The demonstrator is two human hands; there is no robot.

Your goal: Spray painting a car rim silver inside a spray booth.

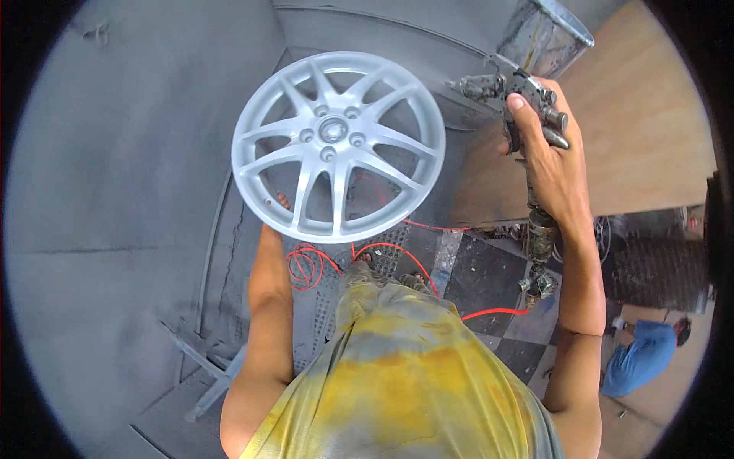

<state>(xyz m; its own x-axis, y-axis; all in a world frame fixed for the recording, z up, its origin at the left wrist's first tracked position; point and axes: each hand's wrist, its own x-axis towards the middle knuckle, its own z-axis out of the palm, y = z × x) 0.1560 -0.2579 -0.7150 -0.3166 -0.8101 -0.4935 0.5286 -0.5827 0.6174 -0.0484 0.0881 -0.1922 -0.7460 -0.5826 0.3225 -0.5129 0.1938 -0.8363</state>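
A silver-white alloy wheel rim (333, 131) with split spokes faces me at the upper middle. My left hand (283, 200) holds it at its lower left, the fingers curled behind it. Only fingertips show through a gap between the spokes; the palm is hidden. To the right, my right hand (556, 168) is wrapped round a paint-spattered spray gun (511, 88), thumb along its body. The gun's nozzle points left toward the rim and is apart from it. A metal paint cup (544, 37) tops the gun, and a hose fitting (541, 237) hangs below its handle.
Red air hose (497, 311) trails from the fitting and lies coiled on the chequered floor by my feet. Grey walls (115, 176) stand at left and behind. A wooden panel (634, 130) is at right, a metal stand (210, 371) lower left. Another person in blue (646, 356) bends at far right.
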